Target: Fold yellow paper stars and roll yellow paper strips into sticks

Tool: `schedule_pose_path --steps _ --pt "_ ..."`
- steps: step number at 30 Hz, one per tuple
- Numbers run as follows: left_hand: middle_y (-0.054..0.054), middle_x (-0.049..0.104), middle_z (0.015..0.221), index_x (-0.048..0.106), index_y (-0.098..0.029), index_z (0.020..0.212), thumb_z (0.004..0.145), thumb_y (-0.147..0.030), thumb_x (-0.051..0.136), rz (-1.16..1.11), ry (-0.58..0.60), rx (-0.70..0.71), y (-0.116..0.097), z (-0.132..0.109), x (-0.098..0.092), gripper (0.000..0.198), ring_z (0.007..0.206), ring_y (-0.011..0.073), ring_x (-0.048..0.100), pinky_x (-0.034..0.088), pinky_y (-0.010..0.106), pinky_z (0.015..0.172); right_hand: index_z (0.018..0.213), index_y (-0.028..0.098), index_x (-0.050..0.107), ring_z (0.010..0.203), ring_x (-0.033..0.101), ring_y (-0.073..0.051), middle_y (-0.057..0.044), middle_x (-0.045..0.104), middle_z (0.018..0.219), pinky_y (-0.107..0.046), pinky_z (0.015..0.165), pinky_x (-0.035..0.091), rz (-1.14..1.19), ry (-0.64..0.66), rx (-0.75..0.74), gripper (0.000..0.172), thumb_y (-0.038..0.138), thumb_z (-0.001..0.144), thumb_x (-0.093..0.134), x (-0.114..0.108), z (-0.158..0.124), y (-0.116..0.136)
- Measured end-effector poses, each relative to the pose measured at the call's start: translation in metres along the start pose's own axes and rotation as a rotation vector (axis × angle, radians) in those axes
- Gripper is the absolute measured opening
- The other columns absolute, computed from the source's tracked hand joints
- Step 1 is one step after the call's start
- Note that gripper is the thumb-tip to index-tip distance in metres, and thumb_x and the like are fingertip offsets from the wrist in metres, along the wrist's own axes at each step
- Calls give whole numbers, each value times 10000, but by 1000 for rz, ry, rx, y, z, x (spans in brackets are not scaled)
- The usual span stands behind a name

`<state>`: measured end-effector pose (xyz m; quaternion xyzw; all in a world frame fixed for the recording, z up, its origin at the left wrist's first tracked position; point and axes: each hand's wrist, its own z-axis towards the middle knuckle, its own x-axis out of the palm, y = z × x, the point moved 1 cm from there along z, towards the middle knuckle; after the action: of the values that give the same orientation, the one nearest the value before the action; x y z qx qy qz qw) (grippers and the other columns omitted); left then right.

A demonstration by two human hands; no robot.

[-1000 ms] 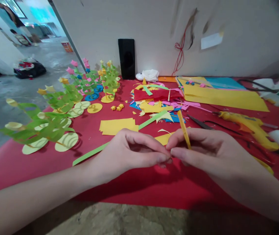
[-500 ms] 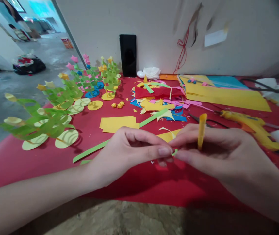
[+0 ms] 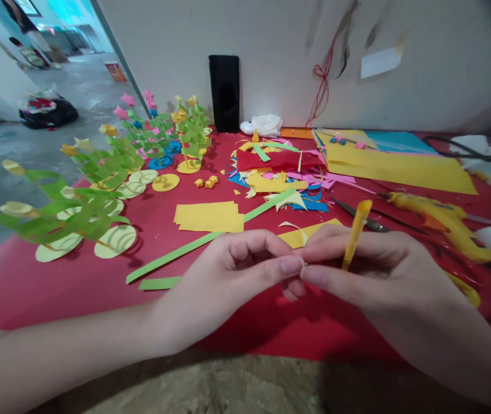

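Note:
My left hand [image 3: 232, 282] is closed in a pinch, thumb against fingers. Its tips meet those of my right hand [image 3: 392, 282] over the red table. Between them shows a sliver of a small green paper piece [image 3: 305, 264], mostly hidden by the fingertips. A rolled yellow paper tube [image 3: 356, 236] also sticks up from my right hand, leaning slightly right. Close to my left hand lie a long green paper strip [image 3: 172, 257], a shorter green strip [image 3: 159, 283] and a stack of yellow paper rectangles [image 3: 208, 217].
Paper plants [image 3: 77, 195] on round bases line the left side. Paper scraps [image 3: 275, 178] are heaped mid-table, with scissors [image 3: 366, 220] and a yellow glue gun [image 3: 448, 221] to the right. A black phone [image 3: 225, 95] leans on the wall near yellow sheets [image 3: 392, 167].
The green piece between my fingertips shows less than before, and the hands are closer together. The yellow tube has tilted to the right. More of the scissors and the shorter strip is visible.

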<state>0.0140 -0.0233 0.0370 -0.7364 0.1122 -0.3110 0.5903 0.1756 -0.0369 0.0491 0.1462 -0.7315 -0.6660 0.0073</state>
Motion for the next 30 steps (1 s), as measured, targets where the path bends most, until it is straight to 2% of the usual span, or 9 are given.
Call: schedule_pose_path --steps 3,8,14,17,19,22,25,30 --pt "-45 578 654 577 -139 696 826 -188 518 91 -16 31 -2 -1 2 151 650 26 541 427 89 645 692 339 700 565 542 -116 24 541 533 -191 442 410 12 -7 12 49 335 644 689 2 -1 -2" --pt "-58 568 645 564 -148 692 815 -185 527 323 -82 87 -6 -4 4 135 632 22 526 414 72 607 677 330 703 567 579 -78 33 637 633 -117 444 440 30 -16 -37 47 299 675 667 3 -1 -3" --pt "-61 596 690 560 -163 718 810 -185 527 668 -144 254 -6 -6 2 101 652 34 542 419 83 620 660 312 695 630 632 -36 77 694 680 -34 569 477 255 6 20 116 202 681 667 6 0 -5" --pt "-45 623 740 560 -164 754 819 -197 512 777 -147 326 -6 -6 2 87 696 49 567 431 96 654 664 296 694 650 644 -31 83 702 693 -16 585 474 286 14 28 136 167 684 658 8 1 -4" --pt "-38 629 739 557 -162 749 816 -194 515 825 -152 344 -6 -5 1 85 692 57 572 434 103 649 658 279 692 621 643 -39 77 699 667 -23 560 477 227 -25 9 137 148 672 655 8 1 -2" --pt "-32 636 720 553 -161 715 801 -185 533 884 -157 362 -7 -6 -1 91 674 67 574 431 116 629 639 249 687 577 638 -85 43 691 637 -73 482 489 2 -96 -68 88 166 642 657 6 1 0" --pt "-27 641 707 556 -160 706 796 -198 539 894 -147 357 -7 -6 -1 99 652 74 574 429 127 611 659 232 682 551 629 -120 13 686 649 -123 422 488 -203 -114 -147 58 202 656 633 4 1 3" --pt "-44 626 700 565 -166 728 803 -202 533 813 -128 293 -5 -4 1 89 643 58 554 430 113 610 660 209 664 489 604 -103 16 663 602 -134 418 489 -245 -99 -162 76 173 668 597 3 1 6"
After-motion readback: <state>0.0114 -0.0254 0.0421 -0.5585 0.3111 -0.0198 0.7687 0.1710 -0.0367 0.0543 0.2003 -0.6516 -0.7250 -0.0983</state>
